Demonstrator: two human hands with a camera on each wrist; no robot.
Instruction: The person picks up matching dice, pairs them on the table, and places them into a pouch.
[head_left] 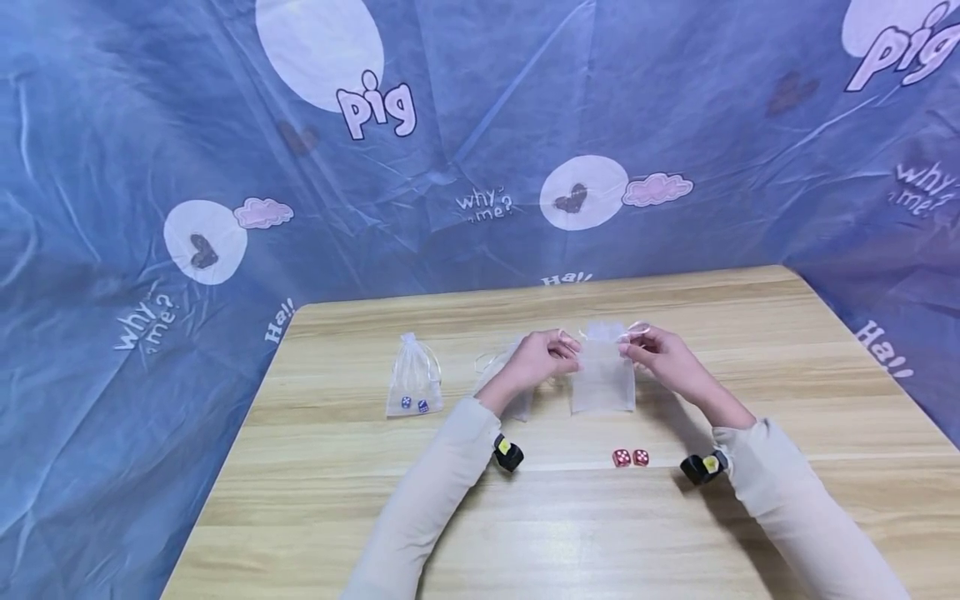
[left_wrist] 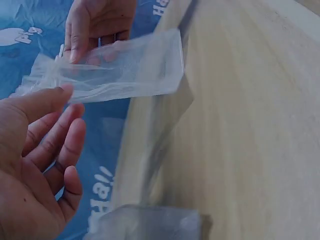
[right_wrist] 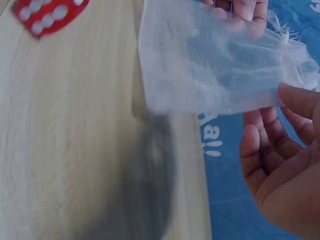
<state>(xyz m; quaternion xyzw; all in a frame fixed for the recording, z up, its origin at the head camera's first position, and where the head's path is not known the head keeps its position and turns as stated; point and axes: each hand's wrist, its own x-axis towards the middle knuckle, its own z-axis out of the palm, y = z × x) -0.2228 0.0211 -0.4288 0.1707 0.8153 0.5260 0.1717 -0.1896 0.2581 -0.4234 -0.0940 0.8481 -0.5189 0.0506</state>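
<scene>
Both hands hold up a sheer white drawstring pouch (head_left: pixel 602 383) near the middle of the table. My left hand (head_left: pixel 538 358) pinches its left edge near the gathered top between thumb and fingers. On the opposite edge, my right hand (head_left: pixel 667 360) pinches it the same way, with a loop of cord by the fingers. Seen from the left wrist, the see-through pouch (left_wrist: pixel 135 65) appears flat, its bottom corners pointing away from the gathered end. Two red dice (head_left: pixel 631 457) lie side by side on the table, nearer than the pouch; one die (right_wrist: pixel 47 15) shows large in the right wrist view.
Left of the hands, another pouch (head_left: pixel 414 375) lies with two blue dice (head_left: pixel 415 404) inside. A further sheer pouch (head_left: pixel 519 406) is partly hidden behind the left hand and wrist. The wooden table (head_left: pixel 300 500) meets a blue printed cloth (head_left: pixel 480 233) at its back and sides.
</scene>
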